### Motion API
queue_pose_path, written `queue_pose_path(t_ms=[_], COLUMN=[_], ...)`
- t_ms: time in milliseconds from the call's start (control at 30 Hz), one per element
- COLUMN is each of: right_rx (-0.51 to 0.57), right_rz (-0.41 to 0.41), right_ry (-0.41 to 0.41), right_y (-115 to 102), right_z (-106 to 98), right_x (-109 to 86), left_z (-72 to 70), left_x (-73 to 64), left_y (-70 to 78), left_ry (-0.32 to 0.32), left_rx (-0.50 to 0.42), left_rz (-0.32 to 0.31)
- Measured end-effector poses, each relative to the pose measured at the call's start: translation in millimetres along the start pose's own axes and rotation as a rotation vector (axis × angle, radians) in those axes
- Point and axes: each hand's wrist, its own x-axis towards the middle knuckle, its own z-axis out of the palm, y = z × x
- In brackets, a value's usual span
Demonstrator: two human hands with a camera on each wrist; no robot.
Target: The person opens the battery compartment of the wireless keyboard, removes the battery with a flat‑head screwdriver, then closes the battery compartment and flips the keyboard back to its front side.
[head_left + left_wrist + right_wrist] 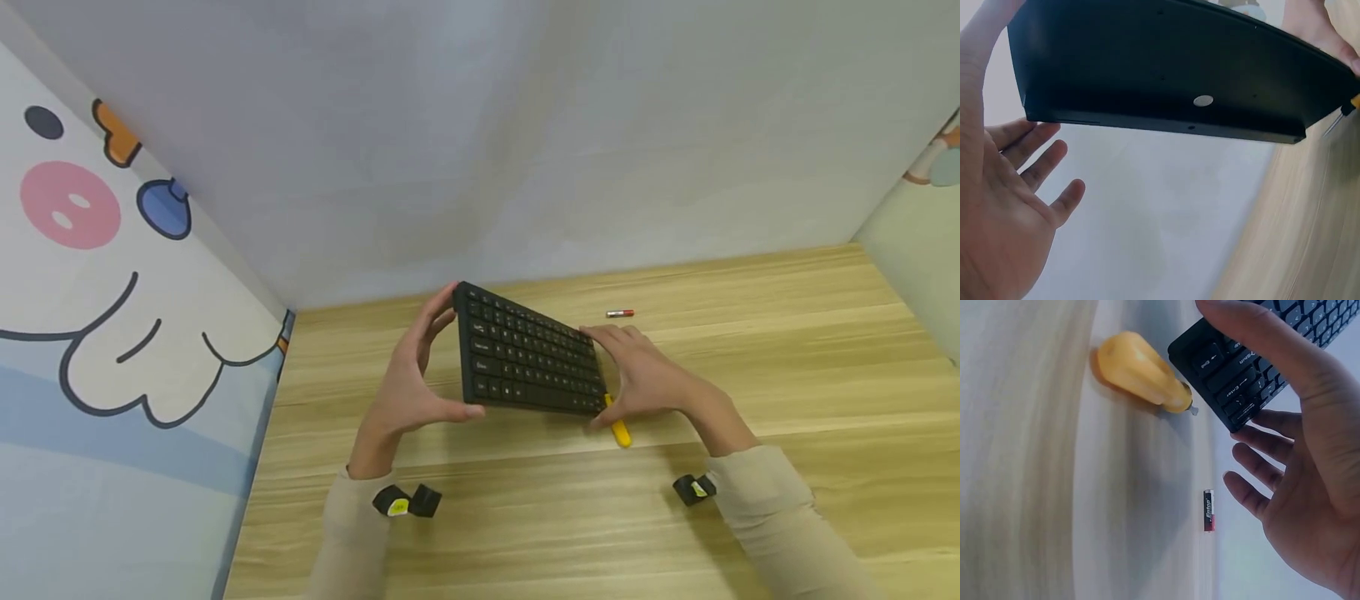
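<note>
Raised over the table, a black keyboard (528, 354) is tilted with its keys toward me. My left hand (408, 387) grips its left end, thumb at the lower edge and fingertips at the upper one. The right hand (648, 375) holds the other end in the same way, thumb below. The left wrist view shows the keyboard's dark back (1122, 62) with a small pale oval sticker (1203, 100). Just beyond the right end lies a yellow-handled screwdriver (621, 434), partly hidden by the keyboard and right hand; its metal shaft shows in the left wrist view.
A small battery (620, 314) with a red end lies on the wooden table (525, 517), behind the right hand. A grey wall (525, 150) rises at the back, and a panel with cartoon drawings (135, 350) stands on the left.
</note>
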Motion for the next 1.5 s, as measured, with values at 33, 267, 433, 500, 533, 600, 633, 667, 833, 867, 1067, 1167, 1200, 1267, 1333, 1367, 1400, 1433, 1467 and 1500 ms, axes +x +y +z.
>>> queue_pose_path(t_ms=[33,267,433,500,533,600,633,667,833,867,1067,1167,1200,1267,1333,1367,1400,1433,1467,1500], right_rx=[-0.002,-0.035,-0.04,-0.046,-0.051,-0.07,-0.08,-0.087,-0.117,-0.119,-0.136,-0.15,-0.155,-0.161,-0.165,-0.165,-0.166,-0.166,-0.165,-0.166], right_rz=[-0.001,-0.006,0.001,0.006,0.007,0.009,0.01,0.011,0.006,0.005,0.003,0.007,0.01,0.018,0.019,0.02,0.02,0.021,0.019,0.02], right_ry=[0.0,-0.014,-0.013,-0.013,-0.013,-0.012,-0.012,-0.012,-0.016,-0.016,-0.018,-0.019,-0.02,-0.023,-0.022,-0.021,-0.02,-0.021,-0.021,-0.023], right_y=[-0.4,-3.0,-6.0,-7.4,-8.2,-9.2,-9.6,-10.3,-12.4,-13.0,-15.0,-17.1,-17.6,-18.6,-18.9,-18.9,-18.7,-18.7,-18.7,-18.6], right_z=[-0.6,-2.7,-3.9,-3.5,-3.1,-1.9,-1.2,-0.6,2.6,3.1,6.5,8.1,9.0,10.5,12.2,13.1,13.9,14.7,15.2,15.7], right_x=[0.7,7.4,10.2,11.9,12.9,14.6,15.4,16.3,19.3,19.8,22.5,23.9,24.4,25.2,25.5,25.8,25.8,26.0,26.1,26.4], left_z=[-2.9,-27.6,-46.0,-52.1,-55.0,-60.2,-62.9,-65.1,-76.1,-78.0,-87.2,-90.3,-91.1,-92.4,-93.2,-93.4,-93.7,-93.9,-94.1,-94.2], left_x=[-1.1,-11.1,-17.4,-20.7,-22.4,-25.7,-27.3,-28.8,-38.2,-40.2,-52.5,-58.5,-60.5,-64.6,-68.5,-70.5,-72.4,-74.3,-76.0,-77.6], left_y=[0.0,-0.2,3.5,4.6,4.7,4.5,3.6,3.0,-1.8,-2.7,-7.0,-9.9,-11.5,-15.9,-20.5,-22.8,-24.9,-27.5,-29.7,-32.0], left_ry=[-0.002,-0.053,-0.101,-0.111,-0.115,-0.121,-0.127,-0.131,-0.155,-0.159,-0.189,-0.203,-0.206,-0.212,-0.215,-0.215,-0.215,-0.218,-0.22,-0.223], left_rx=[0.002,0.039,0.121,0.166,0.187,0.219,0.232,0.241,0.287,0.3,0.357,0.374,0.379,0.387,0.388,0.388,0.392,0.4,0.405,0.413], left_rz=[-0.004,-0.041,-0.117,-0.153,-0.172,-0.21,-0.223,-0.239,-0.314,-0.333,-0.44,-0.497,-0.513,-0.544,-0.572,-0.585,-0.594,-0.604,-0.61,-0.617])
